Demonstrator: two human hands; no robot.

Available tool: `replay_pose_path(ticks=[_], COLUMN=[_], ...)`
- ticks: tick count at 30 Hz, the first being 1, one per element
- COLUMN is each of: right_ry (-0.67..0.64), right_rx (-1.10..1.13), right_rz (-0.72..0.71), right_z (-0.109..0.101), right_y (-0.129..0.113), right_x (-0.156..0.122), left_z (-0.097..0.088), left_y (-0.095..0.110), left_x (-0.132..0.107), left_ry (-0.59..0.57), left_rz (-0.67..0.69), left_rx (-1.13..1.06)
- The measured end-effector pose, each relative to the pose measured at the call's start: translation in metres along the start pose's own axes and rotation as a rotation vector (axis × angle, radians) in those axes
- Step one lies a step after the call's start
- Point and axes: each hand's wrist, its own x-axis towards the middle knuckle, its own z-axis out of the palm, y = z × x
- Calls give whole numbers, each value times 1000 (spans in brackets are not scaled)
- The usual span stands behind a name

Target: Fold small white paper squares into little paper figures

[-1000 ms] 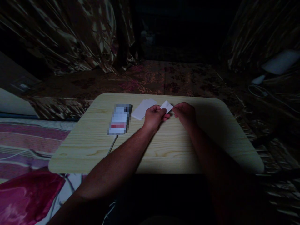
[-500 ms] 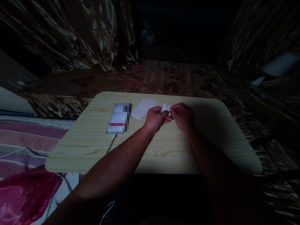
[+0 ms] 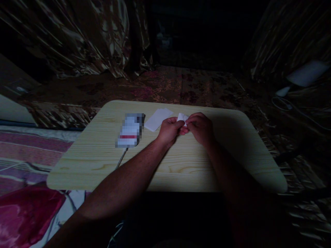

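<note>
A small folded piece of white paper is held above the wooden table, with creases showing on its face. My left hand grips it from the left, thumb on top and fingers underneath. From the right, my right hand pinches its edge between thumb and fingertips. Part of the paper is hidden behind the fingers. Just left of my hands, a few white paper sheets lie in a loose stack on the tabletop.
A phone, blurred out, lies on the table's left side with a cable running to the near edge. Patterned cloth covers the ledge behind. A white lamp stands at right; striped bedding is at left.
The folded paper has turned slightly and more of its creased face shows. My right fingers have shifted a little along its edge. The whole view has moved slightly.
</note>
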Motion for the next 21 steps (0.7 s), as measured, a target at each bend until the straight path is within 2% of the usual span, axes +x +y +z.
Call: replay_pose_path(ticks=[7, 10, 16, 19, 21], right_ry=[-19, -59, -71, -104, -152], right_rx=[23, 52, 431, 435, 421], right_rz=[20, 80, 515, 669, 713], right_z=[-1, -1, -3, -6, -7], right_y=[1, 0, -9, -17, -21], right_x=[0, -1, 1, 5, 8], left_z=[-1, -1, -2, -2, 0], left_y=[1, 2, -2, -3, -3], left_x=[0, 0, 4, 4, 3], left_ry=[-26, -28, 40, 66, 78], left_rz=[-26, -40, 28, 62, 71], left_rx=[-34, -29, 12, 42, 68])
